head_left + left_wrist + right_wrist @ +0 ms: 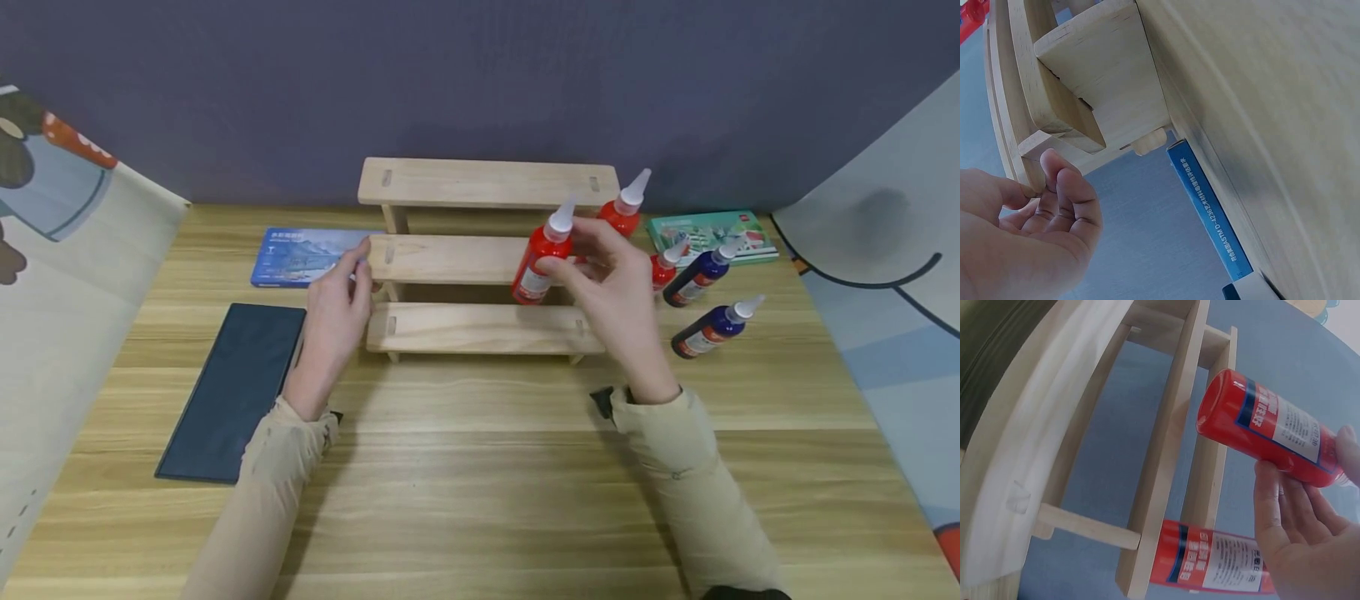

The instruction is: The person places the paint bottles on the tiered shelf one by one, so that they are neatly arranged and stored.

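Note:
My right hand (618, 292) grips a red paint bottle (536, 265) with a white cap and clear nozzle near its neck. The bottle is tilted above the middle board of a three-step wooden rack (483, 329). In the right wrist view, its base (1212, 406) hangs apart from the boards. A second red bottle (1216, 559) meets the middle board at the rack's right end; my right hand partly hides it in the head view. With thumb and fingers, my left hand (337, 308) pinches the left end of the middle board.
Right of the rack are another red bottle (662, 272) and two dark blue bottles (697, 279), (707, 332). A green box (712, 233) lies behind them. To the left lie a blue box (307, 254) and a dark flat tray (232, 392). A dark panel (480, 83) closes off the back.

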{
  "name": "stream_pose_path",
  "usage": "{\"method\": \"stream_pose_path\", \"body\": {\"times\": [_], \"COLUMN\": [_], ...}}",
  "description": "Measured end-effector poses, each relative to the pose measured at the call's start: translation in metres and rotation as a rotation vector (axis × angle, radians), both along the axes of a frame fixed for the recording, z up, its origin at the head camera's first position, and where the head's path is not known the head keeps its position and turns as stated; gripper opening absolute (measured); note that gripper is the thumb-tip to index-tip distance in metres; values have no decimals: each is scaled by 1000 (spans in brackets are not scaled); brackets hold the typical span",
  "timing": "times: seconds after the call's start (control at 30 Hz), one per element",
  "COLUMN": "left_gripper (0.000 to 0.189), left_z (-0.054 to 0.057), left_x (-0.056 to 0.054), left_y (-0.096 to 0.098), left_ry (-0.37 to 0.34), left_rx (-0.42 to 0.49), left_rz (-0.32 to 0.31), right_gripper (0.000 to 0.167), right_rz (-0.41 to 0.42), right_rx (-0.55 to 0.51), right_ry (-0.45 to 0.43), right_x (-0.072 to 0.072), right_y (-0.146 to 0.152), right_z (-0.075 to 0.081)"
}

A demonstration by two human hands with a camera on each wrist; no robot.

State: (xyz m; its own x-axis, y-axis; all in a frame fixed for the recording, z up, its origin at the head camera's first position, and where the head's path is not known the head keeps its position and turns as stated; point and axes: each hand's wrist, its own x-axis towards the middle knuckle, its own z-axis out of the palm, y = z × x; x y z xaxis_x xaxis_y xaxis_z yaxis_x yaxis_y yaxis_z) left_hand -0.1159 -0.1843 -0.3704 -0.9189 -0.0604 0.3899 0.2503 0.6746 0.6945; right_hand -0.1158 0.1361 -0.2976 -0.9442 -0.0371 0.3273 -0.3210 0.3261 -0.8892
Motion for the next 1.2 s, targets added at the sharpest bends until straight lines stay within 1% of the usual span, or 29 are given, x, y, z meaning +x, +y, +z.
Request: {"method": "stream_pose_path", "body": {"times": [0.17,0.43,0.6,0.83,1.2], "left_gripper": [41,41,41,41,41], "left_z": [0,0,0,0,-1], "left_x": [0,0,0,-1,0], "left_y": [1,1,1,1,1], "left_ry": [0,-12,-10,-2,-7], "left_rx": [4,10,9,7,13], "left_rz": [2,16,9,6,7], "right_gripper": [44,46,46,45,46], "right_rz": [16,41,48,54,53], "right_rx": [-9,-45,-59,-82,-67], "right_ry": [11,63,73,109,109], "right_x": [-3,-7,-10,-15,-22], "right_y": [-6,-16,-23,-34,-43], "right_z": [-2,-5,-4,-4,-7]}}
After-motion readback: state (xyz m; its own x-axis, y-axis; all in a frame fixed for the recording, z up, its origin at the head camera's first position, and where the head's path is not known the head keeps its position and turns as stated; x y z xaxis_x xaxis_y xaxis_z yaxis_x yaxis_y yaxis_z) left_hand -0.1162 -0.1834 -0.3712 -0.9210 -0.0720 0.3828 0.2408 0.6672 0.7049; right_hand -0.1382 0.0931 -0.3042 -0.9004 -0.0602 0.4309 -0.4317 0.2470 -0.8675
